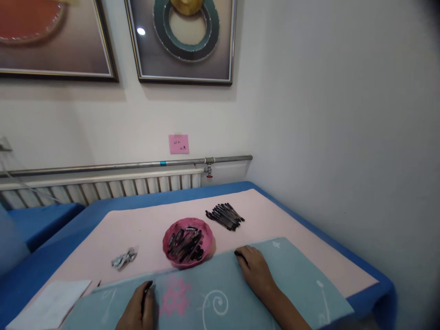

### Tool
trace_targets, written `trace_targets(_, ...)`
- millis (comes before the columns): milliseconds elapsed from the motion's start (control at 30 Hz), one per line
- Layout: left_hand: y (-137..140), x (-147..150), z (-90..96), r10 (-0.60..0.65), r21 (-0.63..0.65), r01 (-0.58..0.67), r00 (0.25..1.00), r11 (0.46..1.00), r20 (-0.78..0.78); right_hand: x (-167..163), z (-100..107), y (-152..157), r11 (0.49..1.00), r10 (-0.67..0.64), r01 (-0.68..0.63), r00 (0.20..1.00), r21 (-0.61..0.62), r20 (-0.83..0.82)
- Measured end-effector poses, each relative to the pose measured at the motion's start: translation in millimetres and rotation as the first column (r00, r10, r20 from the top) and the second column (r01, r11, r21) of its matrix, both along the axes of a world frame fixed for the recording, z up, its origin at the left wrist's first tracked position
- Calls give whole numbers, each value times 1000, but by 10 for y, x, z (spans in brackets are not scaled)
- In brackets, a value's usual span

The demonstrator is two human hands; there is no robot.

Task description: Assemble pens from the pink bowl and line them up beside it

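Observation:
My left hand (139, 308) lies at the near edge of the view on a teal cloth (288, 284) with white swirls and pink shapes. Its fingers are curled together, and a small black tip shows at the fingertips; what it belongs to is unclear. Close to the cloth's far edge, my right hand (255, 269) rests with bent fingers, and a similar black tip shows there. Just beyond the cloth, between the hands, stands a pink scalloped bowl (166, 250) holding several black pens (185, 243). More black pens (225, 216) lie side by side behind it, to the right.
A pale pink sheet (137, 229) covers a blue-draped table (374, 298). A small grey-and-white bundle (124, 259) lies left of the bowl, with white paper (51, 302) at the near left. Behind are a radiator (137, 185) and pipe; a wall (343, 137) bounds the right.

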State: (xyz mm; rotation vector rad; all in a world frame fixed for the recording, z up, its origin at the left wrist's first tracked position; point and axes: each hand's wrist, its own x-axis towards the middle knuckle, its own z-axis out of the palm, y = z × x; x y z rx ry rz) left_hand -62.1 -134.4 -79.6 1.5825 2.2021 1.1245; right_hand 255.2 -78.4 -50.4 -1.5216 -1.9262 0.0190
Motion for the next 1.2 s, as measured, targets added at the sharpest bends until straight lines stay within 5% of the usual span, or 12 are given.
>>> trace_targets(1200,-92,98,208,-7,104,17,995,994,-95,17,54,-120,1000,16,-16,1000,-3,21)
